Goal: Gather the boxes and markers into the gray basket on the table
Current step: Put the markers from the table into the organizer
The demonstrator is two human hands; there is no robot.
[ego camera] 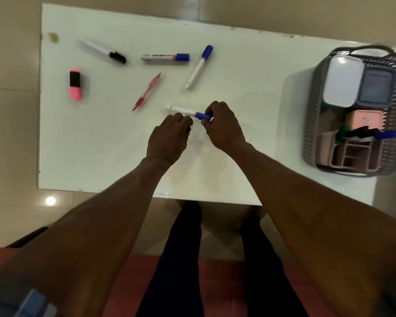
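White laminate forms the table [101, 145] on which the remaining items lie. Both hands meet at its centre over one white marker with a blue cap [188, 111]. The right hand [222, 126] has its fingers curled round the blue cap end. The left hand [169, 138] is curled with its knuckles touching the barrel; whether it grips the barrel or merely steadies it cannot be determined, and a small dark item may sit under its fingers. The two-handed hold suggests that the cap is being seated or checked before transfer.

The gray basket [311, 115] stands at the table's right edge, well apart from the hands. It already contains a white box [343, 81], a gray box [376, 88], a pink box [366, 118], an open pink compartment tray [352, 156], and several markers [364, 135] laid across them.

Items not yet gathered lie across the left and far half of the table:
- a black-capped marker [102, 51];
- a gray marker with blue cap [165, 57];
- a second white marker with blue cap [199, 67];
- a pink pen [146, 91];
- a pink highlighter [75, 84].

Boxes appear complete; marker collection is judged roughly partway.
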